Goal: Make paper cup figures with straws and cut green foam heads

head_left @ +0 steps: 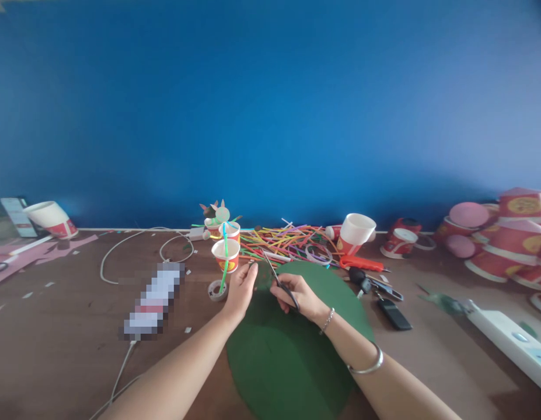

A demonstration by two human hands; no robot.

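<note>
Because the right hand [303, 296], clamped on scissors [290, 294], sits close to the left hand [241, 291], grip unclear, a blade slip could nick fingertips.

Could read no text, label, brand, number or sign. Noted marks on paper cup [350, 246] and pixelated phone [154, 300], both illegible.

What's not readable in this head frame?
All head view:
- Left hand: whether it pinches anything; fingers cover the grip, dark green sheet behind.
- Scissors: part of the handles, behind the right hand's fingers.
- Cabled device: screen content, pixelated.
- Power strip: far end, cut by right edge.
</note>
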